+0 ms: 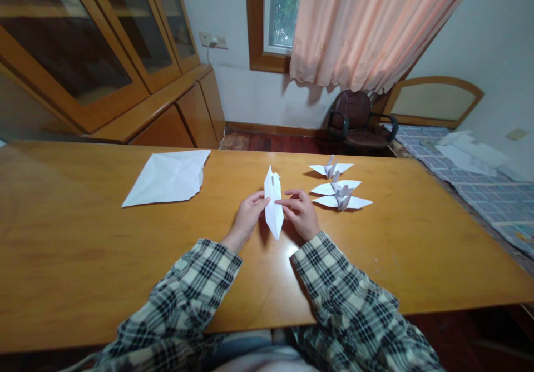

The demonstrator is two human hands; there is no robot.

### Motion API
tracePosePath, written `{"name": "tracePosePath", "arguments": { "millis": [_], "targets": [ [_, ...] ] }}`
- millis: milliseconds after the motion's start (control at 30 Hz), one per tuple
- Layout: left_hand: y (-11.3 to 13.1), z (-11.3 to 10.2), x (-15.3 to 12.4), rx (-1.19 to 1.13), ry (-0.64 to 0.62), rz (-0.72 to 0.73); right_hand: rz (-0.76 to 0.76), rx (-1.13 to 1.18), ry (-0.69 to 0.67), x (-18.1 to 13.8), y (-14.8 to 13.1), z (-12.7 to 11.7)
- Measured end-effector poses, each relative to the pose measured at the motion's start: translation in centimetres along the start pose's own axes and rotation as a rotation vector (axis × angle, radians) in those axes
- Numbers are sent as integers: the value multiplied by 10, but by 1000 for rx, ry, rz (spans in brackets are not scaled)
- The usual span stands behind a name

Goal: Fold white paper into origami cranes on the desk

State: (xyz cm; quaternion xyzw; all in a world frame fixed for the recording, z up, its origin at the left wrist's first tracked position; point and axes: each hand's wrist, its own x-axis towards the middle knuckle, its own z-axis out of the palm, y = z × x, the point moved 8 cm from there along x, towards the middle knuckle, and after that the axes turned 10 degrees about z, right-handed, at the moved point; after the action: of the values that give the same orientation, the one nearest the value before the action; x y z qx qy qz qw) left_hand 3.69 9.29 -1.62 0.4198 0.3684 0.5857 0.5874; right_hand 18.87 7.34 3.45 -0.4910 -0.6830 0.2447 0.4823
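One folded paper point(274, 219) is lying lengthwise between my left hand point(247, 216) and my right hand point(302, 214), over the middle of the tabletop point(233, 299). I am pinching its left edge with my left thumb and fingers and gripping its right side with the other fingertips, presumably because holding both long sides is steadying so narrow a piece. Whether its near tip is touching the tabletop I cannot tell from this angle. Three birds point(344, 198) are sitting off to the right, and a creased sheet point(171, 177) is lying to the left, likely so that the middle is serving as working room. My plaid sleeves point(196, 288) are slanting inward, wrists resting low, fingers curling toward each other.
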Motion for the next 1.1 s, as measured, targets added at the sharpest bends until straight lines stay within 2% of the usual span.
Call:
{"name": "tracePosePath", "arguments": {
  "millis": [233,467,767,933,1100],
  "targets": [
    [-3,2,-2,16,-19,-30,84,85,47,2,9,-1],
    [-5,10,-4,8,-106,-66,177,156,96,2,14,-2],
    [-6,12,-2,69,-153,-19,189,115,98,2,8,-3],
    [2,14,-6,101,-166,27,212,143,103,1,9,-2],
    [5,20,-9,125,-246,62,234,156,106,2,10,-3]
  ]
}}
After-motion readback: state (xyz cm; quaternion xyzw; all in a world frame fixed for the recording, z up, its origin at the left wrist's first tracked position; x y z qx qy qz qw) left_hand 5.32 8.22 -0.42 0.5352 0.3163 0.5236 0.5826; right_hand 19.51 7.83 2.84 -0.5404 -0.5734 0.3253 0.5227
